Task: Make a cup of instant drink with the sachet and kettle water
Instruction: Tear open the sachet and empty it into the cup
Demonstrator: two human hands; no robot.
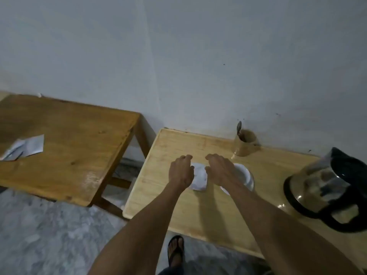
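Observation:
A white sachet [199,178] is held between both hands over the light wooden table [178,205]. My left hand [181,172] pinches its left edge and my right hand [220,170] pinches its right edge. Behind my right hand sits a white cup [245,175], partly hidden by the wrist. A glass kettle [327,189] with a black handle and base stands at the table's right. A brownish glass [246,142] with a spoon [239,127] in it stands by the wall.
A darker wooden table [69,151] stands to the left with torn white packets [24,147] on it. A gap with grey floor [49,235] separates the two tables. My sandalled foot [175,249] is under the near table edge.

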